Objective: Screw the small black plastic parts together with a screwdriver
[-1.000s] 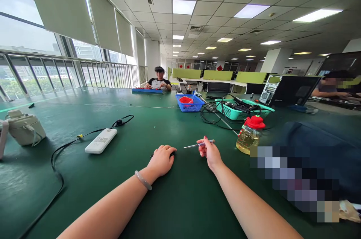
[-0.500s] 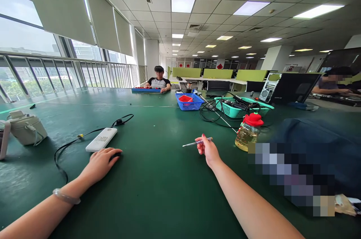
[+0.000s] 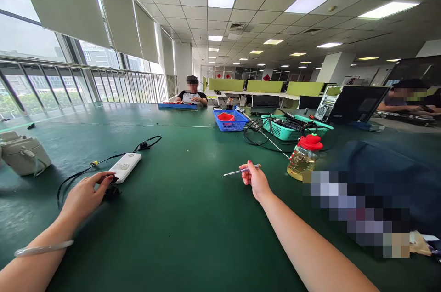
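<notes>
My right hand (image 3: pixel 255 180) is closed around a thin screwdriver (image 3: pixel 237 171) with a clear handle, its metal tip pointing left above the green table (image 3: pixel 193 200). My left hand (image 3: pixel 84 195) rests far to the left, its fingers pinched on a small black object (image 3: pixel 110 189) that lies on the table. That object sits just in front of a white rectangular device (image 3: pixel 125 166) with a black cable (image 3: pixel 99 162) running from it.
A jar with a red lid (image 3: pixel 305 156) holding yellowish liquid stands right of my right hand. Behind it are a teal basket (image 3: pixel 292 128) of cables and a blue basket (image 3: pixel 230 120). A beige bag (image 3: pixel 22 154) sits far left. Other people sit at the far end and at right.
My left hand has slid the small black object from the middle of the table far to the left, beside the white device. My right hand stayed put with the screwdriver.
</notes>
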